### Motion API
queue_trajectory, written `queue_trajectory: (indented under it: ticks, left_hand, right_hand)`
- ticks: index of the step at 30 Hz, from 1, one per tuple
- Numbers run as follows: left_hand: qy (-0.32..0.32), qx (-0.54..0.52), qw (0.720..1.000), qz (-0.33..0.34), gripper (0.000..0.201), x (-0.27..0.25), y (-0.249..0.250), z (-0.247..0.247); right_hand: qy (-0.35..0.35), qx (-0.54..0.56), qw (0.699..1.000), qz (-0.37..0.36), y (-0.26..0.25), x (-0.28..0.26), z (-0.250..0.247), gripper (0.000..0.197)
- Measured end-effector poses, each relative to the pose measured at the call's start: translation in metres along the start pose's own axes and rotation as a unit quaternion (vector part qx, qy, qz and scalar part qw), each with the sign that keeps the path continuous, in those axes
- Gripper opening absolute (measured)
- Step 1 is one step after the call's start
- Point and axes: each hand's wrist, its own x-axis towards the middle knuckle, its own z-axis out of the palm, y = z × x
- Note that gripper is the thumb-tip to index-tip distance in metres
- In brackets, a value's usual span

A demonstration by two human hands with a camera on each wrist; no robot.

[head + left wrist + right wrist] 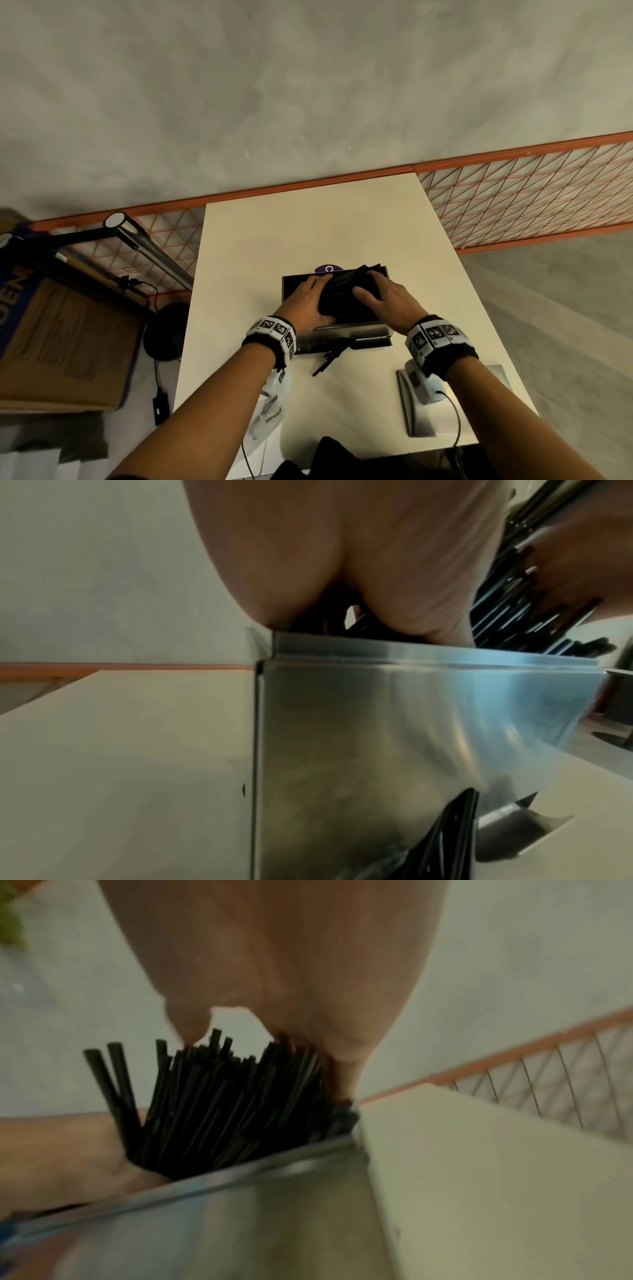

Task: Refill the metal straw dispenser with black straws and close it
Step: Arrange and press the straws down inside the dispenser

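The metal straw dispenser (342, 334) stands open at the table's middle. A thick bundle of black straws (342, 291) lies slanted in its top opening, one end sticking out past the far right corner. My left hand (310, 299) grips the bundle's left end and my right hand (383, 298) grips its right end. In the left wrist view my palm (342, 561) sits just above the dispenser's steel wall (411, 723), with the straws (507, 607) to the right. The right wrist view shows the straw ends (222, 1104) fanning out above the rim (240, 1172).
A few loose black straws (330, 356) lie at the dispenser's front tray. A flat metal piece (407, 401) lies at the near right, a clear plastic bag (270, 414) at the near left. A purple item (328, 269) sits behind the dispenser. Orange mesh railing (513, 198) borders the table.
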Motion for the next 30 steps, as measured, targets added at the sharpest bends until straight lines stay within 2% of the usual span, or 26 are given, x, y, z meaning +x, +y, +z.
queue_trajectory:
  ticks: [2, 4, 8, 12, 15, 17, 24, 30]
  left_hand:
    - [-0.004, 0.002, 1.000, 0.000, 0.104, 0.001, -0.001, 0.001]
    - [-0.007, -0.001, 1.000, -0.003, 0.105, 0.002, 0.000, 0.001]
    - [-0.014, 0.003, 1.000, -0.015, 0.104, 0.003, 0.002, 0.002]
    - [-0.015, -0.002, 1.000, -0.022, 0.104, 0.004, 0.002, 0.001]
    - [-0.016, -0.005, 1.000, -0.025, 0.105, 0.004, 0.004, 0.001]
    - [-0.015, -0.011, 0.999, -0.029, 0.107, 0.004, 0.005, 0.001]
    - [0.015, -0.019, 0.999, -0.035, 0.105, 0.001, 0.006, 0.003]
    - [0.021, -0.032, 0.999, -0.034, 0.102, 0.001, 0.007, 0.004]
  right_hand:
    - [-0.062, -0.073, 0.995, -0.011, 0.002, 0.003, -0.009, 0.078]
    - [-0.099, -0.150, 0.983, -0.021, 0.004, 0.009, -0.011, 0.085]
    - [-0.124, -0.259, 0.957, -0.030, -0.001, 0.023, -0.008, 0.084]
    - [-0.136, -0.273, 0.952, -0.009, -0.007, 0.032, -0.008, 0.100]
    - [-0.144, -0.258, 0.955, 0.004, -0.004, 0.031, -0.010, 0.105]
    - [-0.140, -0.229, 0.963, 0.005, 0.000, 0.028, -0.012, 0.101]
    - [-0.110, -0.073, 0.991, 0.003, 0.014, 0.022, -0.016, 0.088]
    - [-0.103, 0.068, 0.992, 0.015, 0.020, 0.012, -0.003, 0.094]
